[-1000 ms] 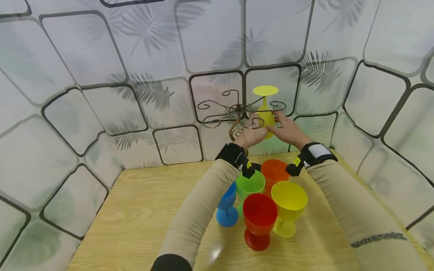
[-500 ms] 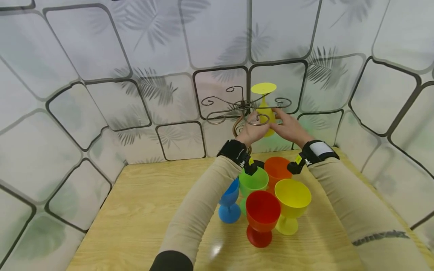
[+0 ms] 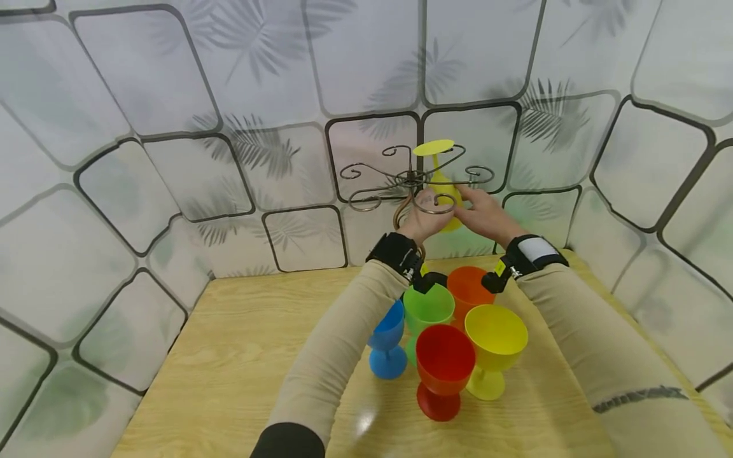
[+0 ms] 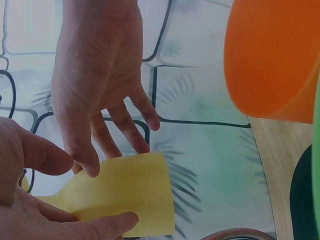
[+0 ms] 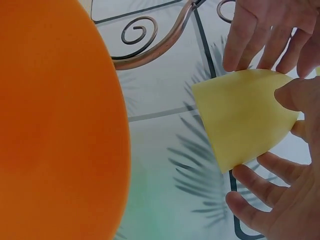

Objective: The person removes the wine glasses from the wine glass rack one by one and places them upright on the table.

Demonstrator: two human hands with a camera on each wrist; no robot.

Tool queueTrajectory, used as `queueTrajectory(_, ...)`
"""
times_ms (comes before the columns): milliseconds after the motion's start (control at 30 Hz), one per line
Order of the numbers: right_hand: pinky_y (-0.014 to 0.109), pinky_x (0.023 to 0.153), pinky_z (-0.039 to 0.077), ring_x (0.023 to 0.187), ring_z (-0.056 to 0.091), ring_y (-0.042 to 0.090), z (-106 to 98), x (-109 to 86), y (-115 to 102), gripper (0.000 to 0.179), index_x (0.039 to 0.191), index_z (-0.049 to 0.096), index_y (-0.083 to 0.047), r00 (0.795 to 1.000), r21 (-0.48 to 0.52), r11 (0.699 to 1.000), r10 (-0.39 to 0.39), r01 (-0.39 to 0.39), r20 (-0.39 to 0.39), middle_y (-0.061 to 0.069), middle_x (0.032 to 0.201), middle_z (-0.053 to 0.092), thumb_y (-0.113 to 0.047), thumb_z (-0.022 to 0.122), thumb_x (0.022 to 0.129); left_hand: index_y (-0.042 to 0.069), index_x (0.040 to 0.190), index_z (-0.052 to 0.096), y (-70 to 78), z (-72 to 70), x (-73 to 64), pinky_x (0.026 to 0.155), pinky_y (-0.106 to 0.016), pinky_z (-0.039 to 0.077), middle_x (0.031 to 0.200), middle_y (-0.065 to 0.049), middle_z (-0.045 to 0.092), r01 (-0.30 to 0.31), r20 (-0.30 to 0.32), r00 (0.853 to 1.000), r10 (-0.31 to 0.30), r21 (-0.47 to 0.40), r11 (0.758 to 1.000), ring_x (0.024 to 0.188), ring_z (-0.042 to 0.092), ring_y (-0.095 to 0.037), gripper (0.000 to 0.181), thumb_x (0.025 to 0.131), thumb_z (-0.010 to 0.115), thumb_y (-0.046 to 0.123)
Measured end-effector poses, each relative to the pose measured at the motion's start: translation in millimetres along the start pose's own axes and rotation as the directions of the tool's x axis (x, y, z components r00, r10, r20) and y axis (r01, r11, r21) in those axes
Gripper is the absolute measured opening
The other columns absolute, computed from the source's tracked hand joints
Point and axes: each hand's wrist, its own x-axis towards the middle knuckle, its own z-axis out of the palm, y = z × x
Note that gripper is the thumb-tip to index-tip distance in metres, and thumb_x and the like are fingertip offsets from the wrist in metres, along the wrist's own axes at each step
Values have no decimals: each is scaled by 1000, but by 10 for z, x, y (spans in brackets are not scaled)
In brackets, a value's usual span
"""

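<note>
Near the back wall, a yellow plastic goblet hangs upside down among the arms of a dark curled metal rack. Its foot is uppermost and leans left, while the stem passes beside the rack's right-hand arms. My left hand grips the bowl from the left. From the other side my right hand holds it between thumb and fingers. In the left wrist view the goblet's bowl lies between both hands, with the left fingers along its lower side. The right wrist view shows the right thumb against the bowl.
Below the forearms stand several upright goblets: blue, green, orange, red and a second yellow one. They are grouped on a wooden table. Patterned fabric walls enclose the table's back and sides.
The goblet's foot has tipped to the left, so the goblet now leans between the rack's arms. Both hands keep hold of it near the same place. The head view has shifted slightly.
</note>
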Motion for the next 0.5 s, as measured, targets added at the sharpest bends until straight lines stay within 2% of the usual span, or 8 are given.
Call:
queueTrajectory(33, 65, 113, 34, 148, 27, 47, 3, 2, -3, 71, 165, 15, -13, 1000, -5, 1000, 1, -1, -5, 27, 164, 25, -38, 44, 105, 3, 151, 43, -3, -30, 50, 110, -16, 37, 154, -5, 45, 48, -13, 998, -55, -311, 949, 139, 45, -9, 43, 111, 45, 17)
queueTrajectory(67, 65, 112, 34, 148, 27, 46, 4, 4, -5, 71, 165, 16, -13, 1000, -7, 1000, 2, -2, -7, 27, 163, 26, -38, 44, 105, 1, 148, 46, -9, -77, 118, 109, -16, 37, 150, -5, 48, 74, -11, 996, -94, -538, 840, 138, 46, -9, 41, 110, 47, 15)
queueTrajectory(100, 65, 111, 35, 148, 27, 47, 4, 5, -6, 71, 165, 17, -13, 1000, -8, 1000, 4, -4, -10, 28, 162, 27, -38, 43, 105, -1, 144, 49, -21, -110, 170, 110, -18, 38, 146, -5, 52, 96, 9, 992, -122, -672, 734, 137, 47, -11, 37, 110, 46, 13)
queueTrajectory(167, 65, 111, 36, 148, 28, 47, 2, 5, -5, 71, 165, 17, -12, 1000, -19, 1000, 7, -7, -16, 28, 162, 28, -39, 43, 104, 0, 142, 53, -47, -328, 445, 107, -20, 43, 141, -3, 56, 158, 67, 982, -179, -810, 565, 134, 51, -10, 37, 108, 52, 16)
queueTrajectory(367, 64, 112, 35, 143, 34, 47, -29, 40, 10, 69, 164, 19, -10, 997, -52, 997, -55, 52, -51, 28, 159, 34, -38, 44, 107, 0, 149, 45, -96, -1164, 1504, 114, -28, 41, 155, -9, 44, 183, 111, 983, -149, -701, 689, 143, 43, -19, 56, 107, 54, 36)
queueTrajectory(400, 64, 112, 35, 143, 35, 47, -36, 50, 14, 68, 164, 20, -9, 996, -55, 997, -64, 61, -58, 28, 158, 35, -38, 44, 107, -3, 149, 43, -103, -1296, 1680, 115, -30, 40, 155, -12, 44, 180, 115, 984, -139, -696, 695, 144, 43, -22, 59, 107, 53, 37)
queueTrajectory(467, 64, 113, 34, 143, 35, 47, -49, 61, 20, 68, 163, 21, -8, 995, -51, 996, -72, 69, -65, 28, 158, 35, -38, 45, 107, -4, 149, 43, -111, -1552, 1999, 116, -30, 39, 154, -14, 45, 217, 163, 976, -143, -719, 660, 144, 43, -23, 58, 108, 52, 35)
queueTrajectory(500, 64, 113, 34, 143, 34, 47, -55, 62, 22, 68, 163, 21, -7, 995, -48, 997, -69, 66, -67, 29, 158, 34, -38, 44, 107, -3, 153, 39, -119, -1652, 2120, 122, -33, 32, 158, -18, 39, 223, 186, 975, -122, -811, 542, 149, 37, -28, 56, 110, 45, 32)
